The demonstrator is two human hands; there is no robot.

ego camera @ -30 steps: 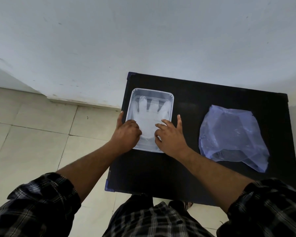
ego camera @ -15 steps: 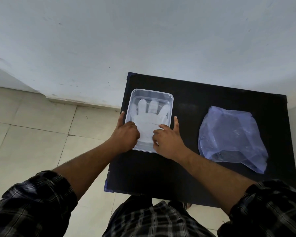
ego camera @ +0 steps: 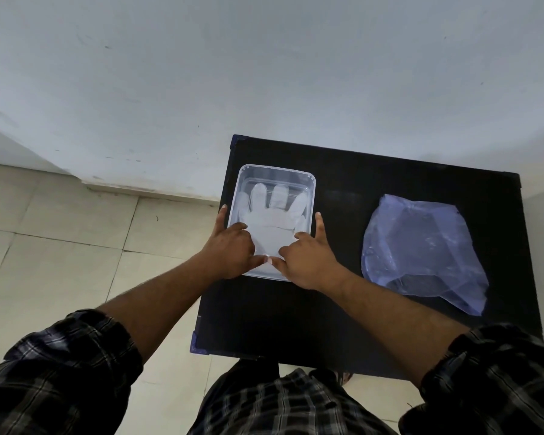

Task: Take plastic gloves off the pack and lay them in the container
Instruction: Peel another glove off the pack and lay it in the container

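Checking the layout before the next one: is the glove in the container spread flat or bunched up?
Spread flat: the glove lies palm-wide in the container, its fingers fanned toward the wall.

you face a pale wall [ego camera: 264,73], scuffed here and there. a black table [ego camera: 343,324] stands against it. beside and below the table, you see a floor [ego camera: 60,246] of cream tiles, under soft light.
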